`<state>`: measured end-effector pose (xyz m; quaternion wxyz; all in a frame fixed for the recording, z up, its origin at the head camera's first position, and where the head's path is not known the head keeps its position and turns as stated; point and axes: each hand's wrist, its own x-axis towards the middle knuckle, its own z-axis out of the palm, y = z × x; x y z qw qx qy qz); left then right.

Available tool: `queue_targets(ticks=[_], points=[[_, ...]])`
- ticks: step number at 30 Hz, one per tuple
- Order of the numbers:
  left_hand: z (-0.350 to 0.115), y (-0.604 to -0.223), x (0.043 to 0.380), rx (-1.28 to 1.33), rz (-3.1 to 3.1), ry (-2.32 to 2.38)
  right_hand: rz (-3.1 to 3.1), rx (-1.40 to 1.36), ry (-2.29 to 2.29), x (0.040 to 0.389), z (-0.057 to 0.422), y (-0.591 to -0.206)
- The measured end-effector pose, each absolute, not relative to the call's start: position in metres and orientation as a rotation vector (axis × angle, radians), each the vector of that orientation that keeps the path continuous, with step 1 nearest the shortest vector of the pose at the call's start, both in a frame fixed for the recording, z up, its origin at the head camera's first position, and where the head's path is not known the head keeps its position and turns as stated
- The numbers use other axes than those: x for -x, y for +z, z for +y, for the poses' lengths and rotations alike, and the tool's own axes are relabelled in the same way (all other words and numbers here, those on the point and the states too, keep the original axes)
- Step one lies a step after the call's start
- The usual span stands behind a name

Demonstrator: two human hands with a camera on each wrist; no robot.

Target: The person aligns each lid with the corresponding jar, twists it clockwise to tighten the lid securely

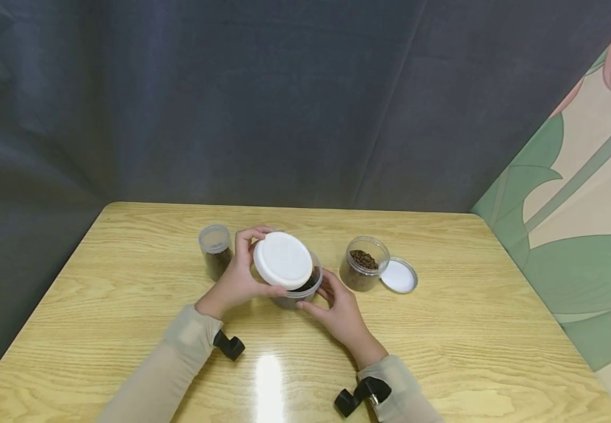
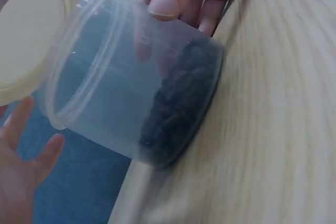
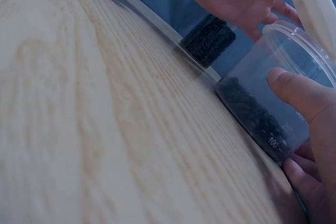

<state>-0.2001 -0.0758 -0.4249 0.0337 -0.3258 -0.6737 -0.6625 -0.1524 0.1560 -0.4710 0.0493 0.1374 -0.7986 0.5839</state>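
Observation:
My left hand grips a round white lid by its edge, tilted above the mouth of a clear plastic jar. Dark beans or pellets fill the lower part of that jar, which stands on the table. Around the jar's right side curl the thumb and fingers of my right hand. Measuring marks show on the jar wall in the right wrist view. Part of the jar is hidden under the lid in the head view.
Left of the hands stands a narrower lidded jar with dark contents. An uncovered jar of brown pellets stands on the right, with a silver-rimmed lid lying beside it. The wooden table meets a dark curtain behind.

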Motion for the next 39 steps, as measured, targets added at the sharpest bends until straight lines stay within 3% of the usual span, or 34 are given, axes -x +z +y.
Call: queue_targets(ticks=[15, 23, 30, 39], points=[[-0.07, -0.445, 0.204, 1.073, -2.16, -2.077, -2.446, -0.373, 1.782, 0.152, 0.154, -0.472], [-0.071, -0.448, 0.205, 1.078, -2.178, -2.11, -2.465, -0.388, 1.772, 0.139, 0.146, -0.438], [-0.072, -0.45, 0.207, 1.077, -2.228, -2.122, -2.493, -0.359, 1.772, 0.139, 0.147, -0.434], [-0.072, -0.453, 0.207, 1.052, -2.315, -2.096, -2.463, -0.371, 1.775, 0.153, 0.153, -0.468]])
